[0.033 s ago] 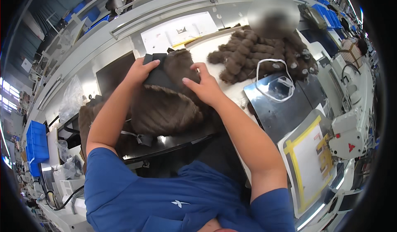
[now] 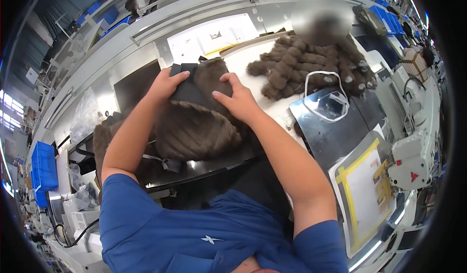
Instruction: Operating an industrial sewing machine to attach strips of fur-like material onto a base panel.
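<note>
A brown fur piece with a black fabric panel (image 2: 192,94) lies across the dark work surface in front of me. My left hand (image 2: 166,84) is closed on the upper left edge of the black fabric, its thumb on top. At the right side of the raised fur part (image 2: 210,73), my right hand (image 2: 238,98) has its thumb and bent index finger apart, touching the fur. Its other fingers are mostly hidden. Below both hands bulges a larger section of brown fur (image 2: 194,132).
Thick brown fur strips (image 2: 296,69) are heaped at the back right. A white cord loop (image 2: 307,100) rests on a shiny metal plate (image 2: 316,132). White sewing machine equipment (image 2: 411,158) stands at right, near a yellow-taped sheet (image 2: 350,210). Blue bins (image 2: 44,166) are at left.
My right hand has shifted slightly left over the fur. My left hand keeps its hold on the black fabric.
</note>
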`<state>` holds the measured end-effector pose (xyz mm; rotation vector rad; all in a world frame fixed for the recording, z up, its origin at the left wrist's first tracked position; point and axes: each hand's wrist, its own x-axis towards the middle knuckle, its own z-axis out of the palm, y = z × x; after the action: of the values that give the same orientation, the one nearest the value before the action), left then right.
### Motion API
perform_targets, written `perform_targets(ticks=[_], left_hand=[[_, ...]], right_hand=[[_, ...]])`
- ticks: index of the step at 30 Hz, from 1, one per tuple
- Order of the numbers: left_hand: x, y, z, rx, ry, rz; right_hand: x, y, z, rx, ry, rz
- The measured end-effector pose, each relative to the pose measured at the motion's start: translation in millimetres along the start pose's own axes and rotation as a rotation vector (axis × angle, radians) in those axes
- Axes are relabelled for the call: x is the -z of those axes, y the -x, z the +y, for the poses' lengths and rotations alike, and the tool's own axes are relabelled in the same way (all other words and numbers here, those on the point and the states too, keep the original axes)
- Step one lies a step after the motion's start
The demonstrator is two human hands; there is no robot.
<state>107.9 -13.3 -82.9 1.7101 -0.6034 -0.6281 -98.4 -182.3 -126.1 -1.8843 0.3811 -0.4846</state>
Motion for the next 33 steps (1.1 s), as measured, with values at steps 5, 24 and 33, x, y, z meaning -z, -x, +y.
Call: perform_targets(ticks=[5,24,33], left_hand=[[44.8,-14.3,-16.1,-0.006,-0.172,0.297],[-159.5,96.4,191.9,-0.446,0.139,-0.709],[-329.4,86.2,143.6,-0.558,0.338,-0.796]], right_hand=[[-39.3,-26.0,21.3,-0.071,0.087,-0.021],[119.9,121.5,-160.2,0.085,0.043,0.201],[234.7,357.9,-155.0,0.047,0.575,0.989]])
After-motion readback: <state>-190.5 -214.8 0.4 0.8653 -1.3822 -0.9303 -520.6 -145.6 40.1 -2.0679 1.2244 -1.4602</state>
